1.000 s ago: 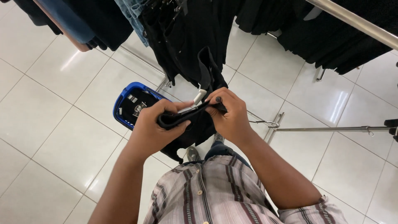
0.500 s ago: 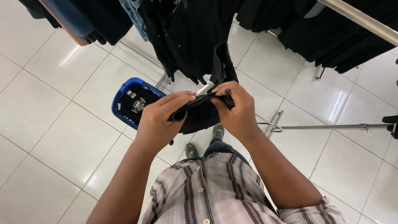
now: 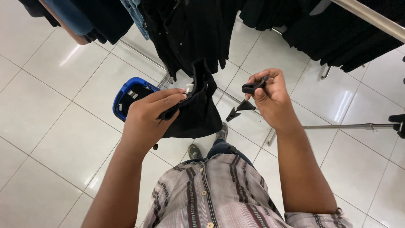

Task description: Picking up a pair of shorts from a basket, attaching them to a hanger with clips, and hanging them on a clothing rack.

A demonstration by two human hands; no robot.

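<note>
Your left hand (image 3: 147, 116) grips a black garment (image 3: 195, 110) — your right hand (image 3: 270, 95) pinches a small black clip (image 3: 252, 87), held apart beside it.

The left hand (image 3: 147, 116) grips a black garment (image 3: 196, 112); the right hand (image 3: 270, 95) pinches a black clip (image 3: 252, 87), well apart.

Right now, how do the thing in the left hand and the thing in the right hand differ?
The left hand grips a black garment, soft cloth that hangs down in folds; the right hand pinches a small black clip piece, hard and rigid. The garment is far larger than the clip piece. The garment carries a small white tag at its top; the clip piece shows none. Both are black and held apart above the white tiled floor.
</note>
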